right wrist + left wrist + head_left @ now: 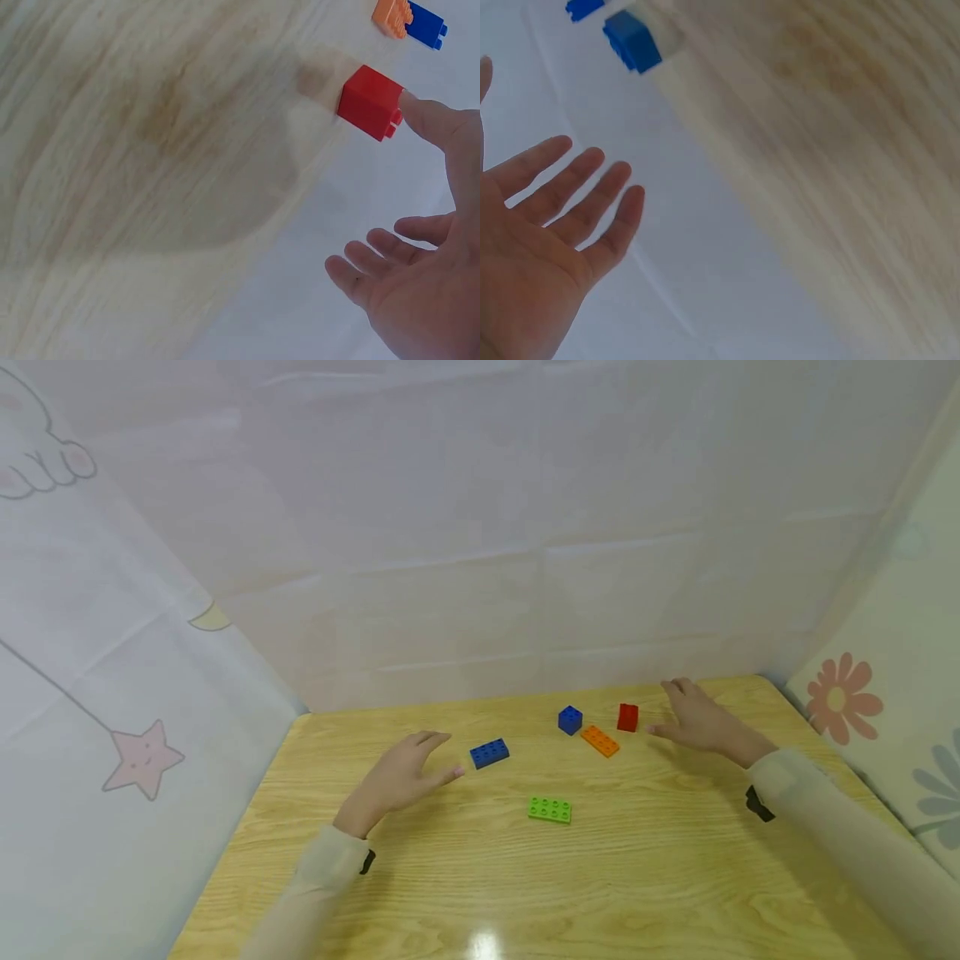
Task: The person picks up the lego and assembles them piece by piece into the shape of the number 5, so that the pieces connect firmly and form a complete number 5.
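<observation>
On the left, my left hand [401, 777] hovers with spread fingers and holds nothing; a long blue brick [490, 752] lies just past its thumb. In the left wrist view the palm and fingers [615, 225] show bare, apart from that brick [632, 41]. My right hand [696, 720] is also relaxed and bare, right of a red brick [627, 717]. In the right wrist view its thumb overlaps the edge of the red brick [369, 103]; contact cannot be told. Left of the red brick are a flat orange brick [600, 741] and a square blue brick [570, 720].
Nearer the front lies a flat light-green brick [550, 810], studs up. All the bricks rest on a wood-grain table [450, 877]. A pale cloth wall [465, 568] rises at the table's back edge, with printed cloth at both sides.
</observation>
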`<state>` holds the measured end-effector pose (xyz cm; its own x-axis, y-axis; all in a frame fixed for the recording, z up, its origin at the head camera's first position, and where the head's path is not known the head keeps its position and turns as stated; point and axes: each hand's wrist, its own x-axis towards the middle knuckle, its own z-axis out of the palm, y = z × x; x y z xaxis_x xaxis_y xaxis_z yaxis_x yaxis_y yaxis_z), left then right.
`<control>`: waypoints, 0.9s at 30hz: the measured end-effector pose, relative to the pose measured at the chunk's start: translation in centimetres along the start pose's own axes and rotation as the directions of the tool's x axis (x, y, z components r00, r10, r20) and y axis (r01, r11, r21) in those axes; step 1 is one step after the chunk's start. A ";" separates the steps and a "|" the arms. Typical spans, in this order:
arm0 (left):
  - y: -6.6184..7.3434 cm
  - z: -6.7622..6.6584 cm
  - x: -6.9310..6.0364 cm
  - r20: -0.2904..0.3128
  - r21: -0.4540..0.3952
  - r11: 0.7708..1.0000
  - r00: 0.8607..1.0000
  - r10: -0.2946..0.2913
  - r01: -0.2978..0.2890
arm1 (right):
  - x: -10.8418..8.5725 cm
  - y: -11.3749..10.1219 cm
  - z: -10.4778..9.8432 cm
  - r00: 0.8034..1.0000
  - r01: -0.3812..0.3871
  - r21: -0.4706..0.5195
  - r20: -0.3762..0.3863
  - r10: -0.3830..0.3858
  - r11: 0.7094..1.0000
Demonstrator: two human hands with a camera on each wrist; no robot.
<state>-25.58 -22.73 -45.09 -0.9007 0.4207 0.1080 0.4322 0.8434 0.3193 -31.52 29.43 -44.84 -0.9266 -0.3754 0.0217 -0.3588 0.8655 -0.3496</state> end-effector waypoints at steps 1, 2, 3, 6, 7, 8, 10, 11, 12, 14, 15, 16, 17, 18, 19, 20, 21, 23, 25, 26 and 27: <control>0.3 0.3 0.1 0.007 -0.013 1.000 1.000 0.014 -0.014 | 0.0 0.0 0.2 1.000 -0.005 0.015 0.007 0.004 1.000; 0.6 0.6 0.2 0.016 -0.031 0.999 1.000 0.023 -0.023 | 0.1 0.1 0.5 1.000 -0.009 0.032 0.014 0.008 0.999; 0.9 0.8 0.2 0.022 -0.058 0.998 0.999 0.037 -0.036 | 0.1 0.2 0.8 1.000 -0.010 0.043 0.021 0.010 0.999; 1.7 1.6 0.6 0.045 -0.146 0.986 0.995 0.092 -0.085 | 0.2 0.1 1.5 1.000 -0.007 0.065 0.028 0.005 0.998; 1.9 1.9 0.8 0.052 -0.180 0.978 0.992 0.115 -0.104 | 0.2 0.0 1.6 1.000 -0.008 0.080 0.027 0.006 0.997; 2.2 2.1 0.9 0.059 -0.207 0.971 0.989 0.137 -0.122 | 0.2 0.0 1.7 1.000 -0.006 0.090 0.023 0.004 0.996; 3.0 2.4 1.2 0.074 -0.250 0.956 0.981 0.177 -0.153 | 0.1 -0.3 1.9 1.000 0.000 0.100 0.010 -0.001 0.995; 3.4 2.6 1.4 0.084 -0.264 0.950 0.977 0.196 -0.167 | 0.1 -0.4 1.9 1.000 -0.001 0.107 0.003 0.000 0.994; 3.8 2.8 1.5 0.097 -0.273 0.946 0.973 0.208 -0.175 | 0.0 -0.6 2.0 1.000 0.002 0.113 -0.004 -0.002 0.994; 4.7 3.2 1.7 0.131 -0.288 0.942 0.967 0.216 -0.172 | 0.0 -0.8 2.0 1.000 0.003 0.109 -0.021 -0.001 0.994; 5.2 3.4 1.8 0.147 -0.292 0.941 0.964 0.221 -0.171 | 0.0 -0.9 2.0 1.000 0.004 0.109 -0.029 -0.001 0.994; 5.5 3.6 1.8 0.164 -0.291 0.941 0.961 0.225 -0.170 | 0.1 -1.0 2.1 0.999 0.005 0.110 -0.037 -0.001 0.994; 5.8 3.8 1.9 0.177 -0.293 0.941 0.957 0.229 -0.171 | 0.1 -1.0 2.1 0.999 0.006 0.114 -0.044 -0.001 0.993; 6.1 4.0 2.0 0.190 -0.290 0.942 0.955 0.229 -0.169 | 0.2 -1.0 2.1 0.999 0.008 0.118 -0.049 -0.003 0.993; 6.3 4.3 2.0 0.198 -0.282 0.944 0.952 0.232 -0.172 | 0.3 -1.1 2.2 0.999 0.011 0.121 -0.054 -0.005 0.993; 6.5 4.5 2.1 0.201 -0.273 0.945 0.950 0.239 -0.180 | 0.3 -1.1 2.3 0.998 0.014 0.126 -0.058 -0.007 0.992; 6.7 4.7 2.1 0.204 -0.266 0.946 0.949 0.242 -0.184 | 0.5 -1.1 2.4 0.998 0.017 0.128 -0.060 -0.010 0.992; 7.0 5.1 2.2 0.211 -0.249 0.948 0.944 0.255 -0.201 | 0.6 -1.1 2.6 0.998 0.020 0.129 -0.060 -0.012 0.991; 7.3 5.5 2.4 0.218 -0.237 0.947 0.938 0.269 -0.217 | 0.8 -1.2 2.9 0.998 0.013 0.134 -0.059 -0.005 0.991; 7.5 5.6 2.4 0.218 -0.237 0.946 0.936 0.275 -0.223 | 0.9 -1.2 3.0 0.998 0.006 0.139 -0.059 0.002 0.990; 7.7 5.7 2.5 0.220 -0.247 0.944 0.936 0.274 -0.219 | 0.9 -1.3 3.1 0.998 0.002 0.142 -0.058 0.006 0.990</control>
<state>-24.24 -13.33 -47.71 -0.7150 0.6989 -0.0183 0.5945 0.6217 0.5100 -31.55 26.92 -47.26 -0.9337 -0.3504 0.0737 -0.3412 0.8085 -0.4794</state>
